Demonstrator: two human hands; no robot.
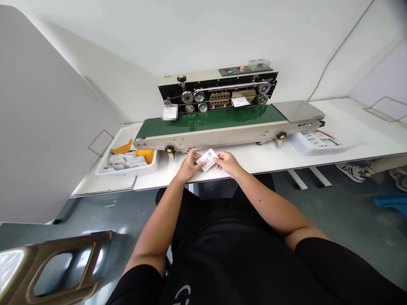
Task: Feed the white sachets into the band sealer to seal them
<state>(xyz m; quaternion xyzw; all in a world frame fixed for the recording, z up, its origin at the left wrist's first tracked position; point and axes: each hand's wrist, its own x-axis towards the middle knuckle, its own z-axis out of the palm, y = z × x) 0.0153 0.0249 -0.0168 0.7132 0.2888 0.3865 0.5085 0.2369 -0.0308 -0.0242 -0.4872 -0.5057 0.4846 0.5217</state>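
Between my two hands, just over the table's front edge, is a small white printed packet [208,160]. My left hand [191,164] pinches its left corner with the thumb on top. On the opposite side my right hand [227,162] grips the right edge, thumb also on top. Behind them stands a band sealing machine [219,93] with rollers and a green conveyor belt [206,123]. One white packet [241,101] hangs in the sealing band at the right, and another white packet [170,112], blurred out, is at the left end.
A white bin [127,171] of packets and orange-yellow pieces stands at the left. Under the conveyor's right end sits another white tray [318,148] with printed packets. A brown chair [63,267] is at lower left; another person's shoes [352,173] show at the right.
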